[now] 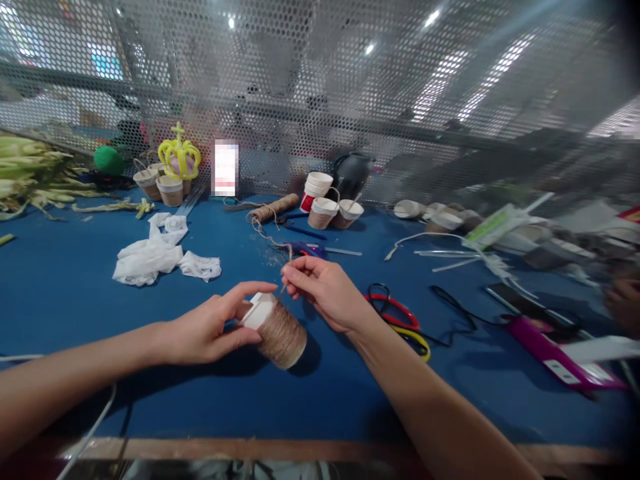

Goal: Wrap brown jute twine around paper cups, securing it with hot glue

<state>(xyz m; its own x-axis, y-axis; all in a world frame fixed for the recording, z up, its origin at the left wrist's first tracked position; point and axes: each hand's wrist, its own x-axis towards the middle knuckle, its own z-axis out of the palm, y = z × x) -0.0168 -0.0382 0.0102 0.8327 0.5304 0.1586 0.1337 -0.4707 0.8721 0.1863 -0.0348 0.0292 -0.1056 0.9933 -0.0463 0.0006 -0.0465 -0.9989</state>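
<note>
My left hand grips a white paper cup by its rim end, fingers on one side and thumb on the other. Brown twine is wound round most of the cup's side, and the cup lies tilted in the air just over the table. Pinched between the fingertips of my right hand is the loose twine, which runs down to the cup. From there it trails back to a twine roll. Just behind my right hand lies a blue glue gun with a clear stick in it.
Crumpled white tissue lies at the left. Behind stand twine-wrapped cups, a yellow crown, stacked cups and a lit screen. Pliers, cables and a purple power strip are right. Another person's hand shows far right.
</note>
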